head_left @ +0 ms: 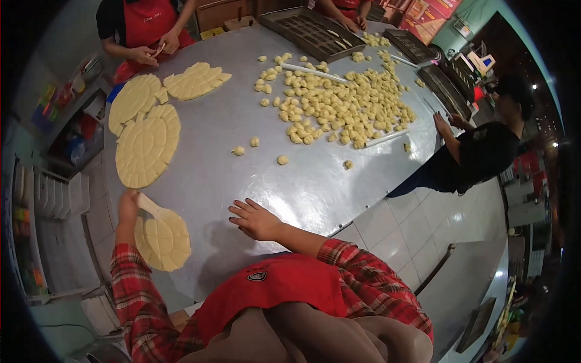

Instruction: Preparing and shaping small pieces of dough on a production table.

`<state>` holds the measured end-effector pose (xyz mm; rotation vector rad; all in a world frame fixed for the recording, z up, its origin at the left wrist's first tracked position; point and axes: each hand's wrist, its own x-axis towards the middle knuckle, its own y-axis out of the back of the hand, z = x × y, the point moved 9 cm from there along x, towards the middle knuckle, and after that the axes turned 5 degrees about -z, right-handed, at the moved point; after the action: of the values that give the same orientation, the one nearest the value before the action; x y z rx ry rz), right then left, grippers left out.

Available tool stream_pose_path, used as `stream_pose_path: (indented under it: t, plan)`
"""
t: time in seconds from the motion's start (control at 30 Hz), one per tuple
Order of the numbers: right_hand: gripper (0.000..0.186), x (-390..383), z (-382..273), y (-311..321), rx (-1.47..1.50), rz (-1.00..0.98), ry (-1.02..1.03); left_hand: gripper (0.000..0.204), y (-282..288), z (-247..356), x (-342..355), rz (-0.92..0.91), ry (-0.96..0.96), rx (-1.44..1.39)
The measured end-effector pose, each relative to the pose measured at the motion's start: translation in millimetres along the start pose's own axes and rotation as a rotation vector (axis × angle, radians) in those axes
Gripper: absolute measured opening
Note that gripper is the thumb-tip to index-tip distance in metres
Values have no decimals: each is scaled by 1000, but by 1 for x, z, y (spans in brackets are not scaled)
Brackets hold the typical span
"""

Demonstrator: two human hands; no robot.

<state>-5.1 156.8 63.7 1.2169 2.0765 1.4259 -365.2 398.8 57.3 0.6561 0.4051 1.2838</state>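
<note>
My left hand (128, 207) is at the left edge of the metal table, closed on the end of a pale dough strip (151, 206). The strip stretches toward a flat round of dough (162, 243) scored into wedges, which lies just beside my left forearm. My right hand (256, 220) is over the table in front of me, fingers spread, with nothing in it. Whether its palm touches the surface, I cannot tell. Beyond my left hand lie larger cut dough rounds (147, 145). A few small knotted dough pieces (282, 160) sit ahead of my right hand.
A big heap of shaped dough pieces (345, 103) covers the table's far right part, with pale rods (387, 138) at its edges. Dark baking trays (311, 31) stand at the back. Co-workers work at the far side, and one person in black (490, 145) stands at the right.
</note>
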Motion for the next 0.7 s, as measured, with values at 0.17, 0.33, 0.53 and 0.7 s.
stream_pose_path:
  t: [0.17, 0.33, 0.53, 0.7]
  plan:
    - [34, -5, 11, -6, 2, 14, 4, 16, 33, -3, 10, 541, 276, -690]
    - [55, -9, 0, 76, 240, 313, -68, 20, -133, 150, -46, -371, 372, -536]
    - [54, -25, -24, 95, 259, 36, -12, 20, -239, 269, -154, -698, 371, -673]
    - [44, -65, -10, 70, 72, -180, -20, 17, -264, 310, -169, -692, -46, -202]
